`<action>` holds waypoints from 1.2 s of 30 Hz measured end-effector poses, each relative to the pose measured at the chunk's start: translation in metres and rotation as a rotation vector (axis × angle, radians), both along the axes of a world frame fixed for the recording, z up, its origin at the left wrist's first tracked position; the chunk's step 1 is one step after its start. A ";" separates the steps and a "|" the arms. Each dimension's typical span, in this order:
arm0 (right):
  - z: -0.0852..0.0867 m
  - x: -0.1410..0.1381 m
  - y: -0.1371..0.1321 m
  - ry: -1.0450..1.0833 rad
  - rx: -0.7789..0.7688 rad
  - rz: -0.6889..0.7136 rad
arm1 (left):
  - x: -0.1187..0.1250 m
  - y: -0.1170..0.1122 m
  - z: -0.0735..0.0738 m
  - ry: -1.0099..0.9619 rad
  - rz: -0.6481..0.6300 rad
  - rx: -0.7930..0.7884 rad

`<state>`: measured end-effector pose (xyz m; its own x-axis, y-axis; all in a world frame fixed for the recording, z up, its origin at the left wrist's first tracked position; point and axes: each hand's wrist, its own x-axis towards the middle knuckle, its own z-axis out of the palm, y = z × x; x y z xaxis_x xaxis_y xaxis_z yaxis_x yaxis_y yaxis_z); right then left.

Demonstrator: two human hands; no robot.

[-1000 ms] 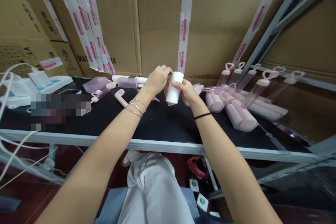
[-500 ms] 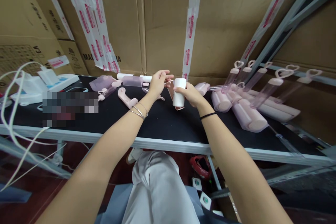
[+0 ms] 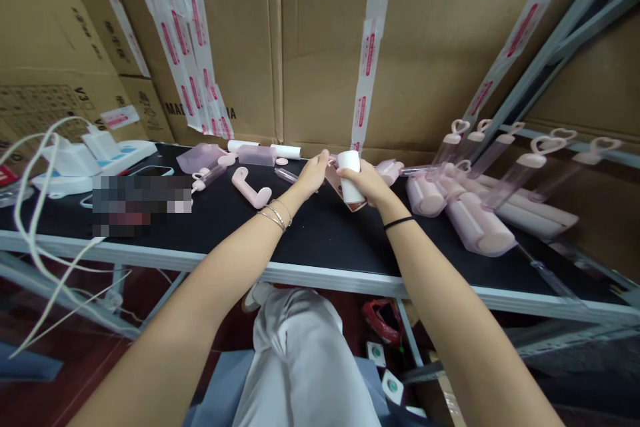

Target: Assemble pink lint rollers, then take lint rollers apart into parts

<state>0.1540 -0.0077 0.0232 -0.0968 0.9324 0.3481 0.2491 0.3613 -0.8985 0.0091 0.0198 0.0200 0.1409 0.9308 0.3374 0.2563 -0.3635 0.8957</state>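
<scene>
My right hand (image 3: pixel 367 181) is wrapped round a white paper roll (image 3: pixel 349 177), held upright over the black table (image 3: pixel 310 227). A pink plastic cover (image 3: pixel 336 181) sits against the roll's left side. My left hand (image 3: pixel 311 173) reaches to that cover, fingers curled at its edge; what they pinch is too small to name. A pink handle (image 3: pixel 251 188) lies on the table left of my hands.
Several assembled pink lint rollers (image 3: pixel 473 217) with clear heart-topped handles (image 3: pixel 505 147) lie at the right. Pink covers (image 3: pixel 200 157) and white rolls (image 3: pixel 286 151) lie at the back left. White cables (image 3: pixel 35 213) hang at the left. Cardboard boxes (image 3: pixel 320 33) stand behind.
Both hands have lowered the white roll toward the table. My left hand came off the roll's top and now sits at the pink cover beside it.
</scene>
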 end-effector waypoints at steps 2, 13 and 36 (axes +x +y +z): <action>-0.001 -0.003 0.001 0.050 -0.029 0.042 | 0.000 0.001 -0.001 -0.016 0.029 0.063; 0.015 -0.004 -0.020 -0.186 0.194 0.011 | -0.005 -0.004 0.014 -0.257 0.239 0.174; 0.004 -0.013 -0.015 -0.161 0.436 0.120 | 0.010 -0.019 0.006 -0.066 0.087 0.464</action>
<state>0.1414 -0.0224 0.0276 -0.2794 0.6817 0.6762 0.3063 0.7307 -0.6101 0.0188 0.0006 0.0263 0.0336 0.6868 0.7261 0.2520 -0.7089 0.6588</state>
